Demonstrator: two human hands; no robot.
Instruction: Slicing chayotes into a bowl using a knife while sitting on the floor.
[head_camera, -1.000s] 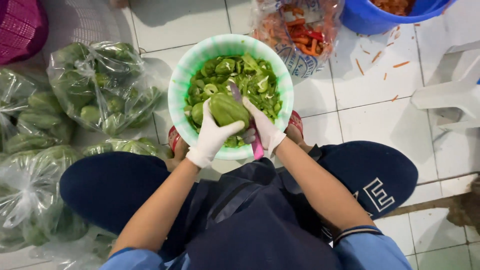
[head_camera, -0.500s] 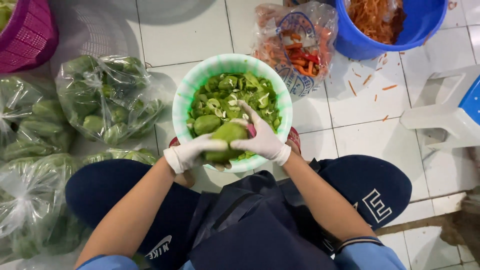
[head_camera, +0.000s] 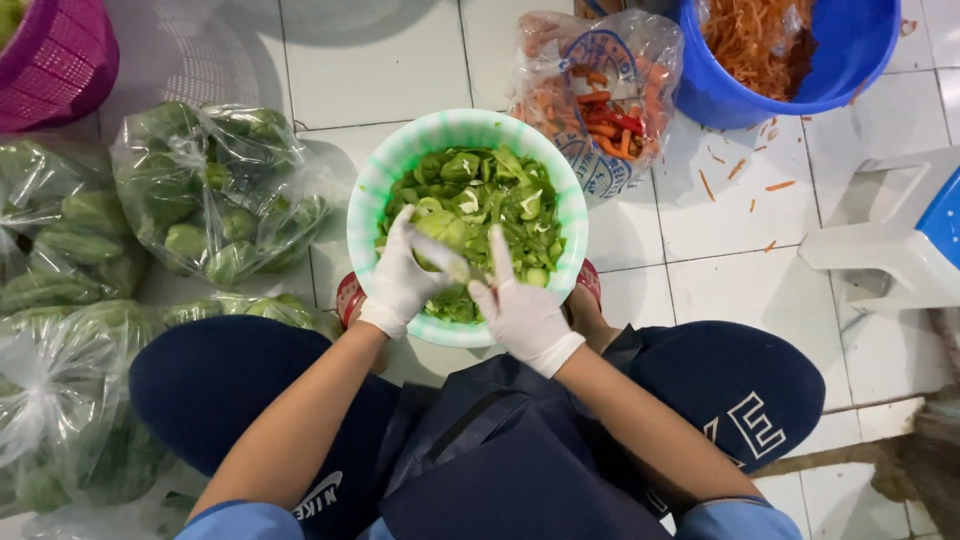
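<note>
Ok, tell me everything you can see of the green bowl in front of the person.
The green bowl is round, looks like plastic, pale green with a white-streaked rim. It sits upright on the white tiled floor between the person's knees, filled with cut green pepper pieces. The gloved left hand and right hand work over its near side.

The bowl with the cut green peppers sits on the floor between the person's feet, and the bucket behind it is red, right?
Not quite. The bucket is blue, not red, as the head view shows. The rest holds: the bowl with the cut green peppers sits on the floor between the person's feet.
</note>
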